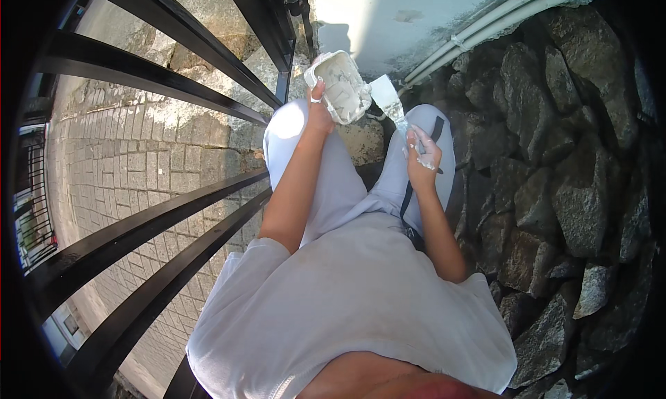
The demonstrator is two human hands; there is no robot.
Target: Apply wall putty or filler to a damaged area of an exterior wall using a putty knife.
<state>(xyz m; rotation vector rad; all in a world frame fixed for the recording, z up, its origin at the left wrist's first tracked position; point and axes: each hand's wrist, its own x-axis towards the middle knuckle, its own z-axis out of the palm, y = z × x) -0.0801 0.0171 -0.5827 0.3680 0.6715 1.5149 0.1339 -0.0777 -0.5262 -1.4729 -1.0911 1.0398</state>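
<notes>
My left hand [318, 111] is closed on the near left rim of a white, squarish plastic tub [345, 94], with the thumb over its edge. Whitish paste coats the inside of the tub, which is tilted so that its opening faces me. In my right hand [424, 156], smeared with white paste, is a putty knife [386, 96] with a wide blade. Its blade is white with paste and points up and left, close to the tub's right side; whether they touch I cannot tell. Both hands are over my knees.
Black metal fence bars [139, 201] run along my left, with a paved brick walkway [139, 149] beyond them. Ahead stands a white wall [374, 24] with white pipes [499, 28] along its base. A rough dark stone wall [541, 191] rises close on my right.
</notes>
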